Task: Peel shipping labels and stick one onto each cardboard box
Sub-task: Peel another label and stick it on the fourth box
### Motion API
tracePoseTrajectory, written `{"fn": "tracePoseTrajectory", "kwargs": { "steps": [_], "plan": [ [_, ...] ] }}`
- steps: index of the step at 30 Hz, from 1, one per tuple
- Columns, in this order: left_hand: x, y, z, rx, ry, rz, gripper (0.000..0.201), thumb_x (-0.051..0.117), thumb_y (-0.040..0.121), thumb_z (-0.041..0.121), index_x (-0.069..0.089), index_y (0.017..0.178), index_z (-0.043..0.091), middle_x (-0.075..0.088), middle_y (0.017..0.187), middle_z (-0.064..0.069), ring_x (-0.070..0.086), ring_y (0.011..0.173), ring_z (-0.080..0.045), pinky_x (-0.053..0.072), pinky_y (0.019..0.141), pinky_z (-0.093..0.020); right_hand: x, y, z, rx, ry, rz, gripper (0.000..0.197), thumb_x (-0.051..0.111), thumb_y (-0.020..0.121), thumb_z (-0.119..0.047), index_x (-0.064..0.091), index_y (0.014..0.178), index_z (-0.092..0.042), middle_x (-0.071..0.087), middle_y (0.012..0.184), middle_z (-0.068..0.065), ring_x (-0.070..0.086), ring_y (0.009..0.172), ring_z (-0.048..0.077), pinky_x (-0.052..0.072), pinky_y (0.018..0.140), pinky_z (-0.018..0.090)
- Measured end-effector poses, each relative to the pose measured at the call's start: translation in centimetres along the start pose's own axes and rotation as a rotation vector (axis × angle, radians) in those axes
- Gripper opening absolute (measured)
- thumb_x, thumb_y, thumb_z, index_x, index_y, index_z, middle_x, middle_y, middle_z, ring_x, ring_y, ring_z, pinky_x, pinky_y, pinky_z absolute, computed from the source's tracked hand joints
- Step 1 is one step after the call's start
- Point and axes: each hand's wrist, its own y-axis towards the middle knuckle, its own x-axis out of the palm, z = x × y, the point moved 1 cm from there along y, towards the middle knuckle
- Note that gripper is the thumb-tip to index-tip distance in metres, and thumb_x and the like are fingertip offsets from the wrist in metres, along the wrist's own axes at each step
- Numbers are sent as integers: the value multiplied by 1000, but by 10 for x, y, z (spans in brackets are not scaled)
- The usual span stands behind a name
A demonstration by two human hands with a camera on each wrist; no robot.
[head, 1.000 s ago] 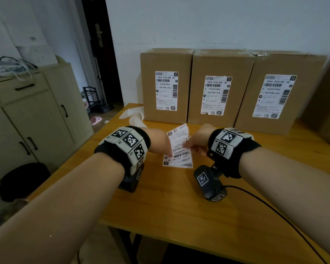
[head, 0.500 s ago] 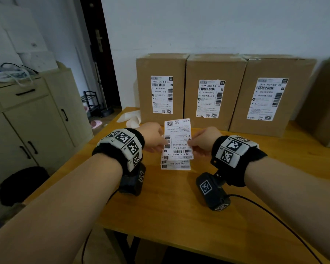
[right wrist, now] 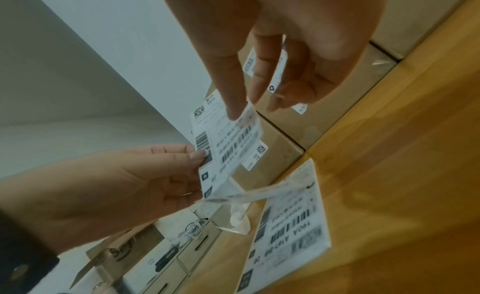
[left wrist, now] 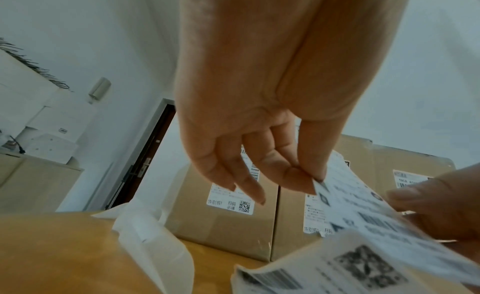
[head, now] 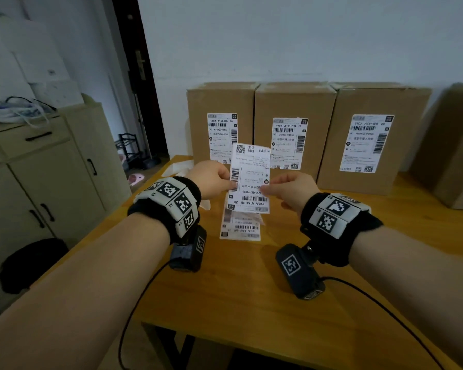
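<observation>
I hold one white shipping label (head: 250, 180) upright above the wooden table (head: 241, 295). My left hand (head: 231, 184) pinches its left edge, thumb against fingertip (left wrist: 315, 179). My right hand (head: 265, 188) pinches the right edge (right wrist: 241, 113). A thin translucent backing strip (right wrist: 262, 192) hangs from the label's lower edge. Under it lies a stack of labels (head: 239, 228). Against the wall stand three cardboard boxes, left (head: 219, 100), middle (head: 294, 102) and right (head: 380, 102), each with a label on its front. A fourth box (head: 455, 145) at the far right shows no label.
Crumpled white backing paper (head: 179, 166) lies at the table's far left corner, also in the left wrist view (left wrist: 155, 232). A beige cabinet (head: 38, 169) stands left of the table, a black bag (head: 30, 263) on the floor beside it, and a dark doorway (head: 134, 76) behind.
Both hands have risen with the label, lifting it off the stack on the table to about the height of the boxes' lower halves.
</observation>
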Motion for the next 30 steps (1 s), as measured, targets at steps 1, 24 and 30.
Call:
{"fn": "tracePoseTrajectory", "kwargs": {
  "steps": [1,24,30],
  "plan": [
    [-1,-1,1,3,-9,5,17,60,90,25,61,78,13,56,74,6,50,67,-7,37,56,-16,0,-1,-2,-4,19,-19,22,76,74,-12,59,88,-10,68,90,5,58,71,15,50,60,25],
    [5,-15,1,-9,-71,-133,36,71,81,32,62,113,17,65,93,7,61,93,-9,48,78,-22,-15,-3,-10,66,260,-26,9,55,92,-5,54,99,1,66,105,16,66,75,22,56,53,25],
    [-1,-16,11,-128,-416,-266,35,66,84,36,61,115,20,71,103,7,68,93,-3,54,71,-24,-15,-5,-9,42,297,-87,6,57,90,-1,57,95,-1,68,105,14,69,88,26,57,54,21]
  ]
}}
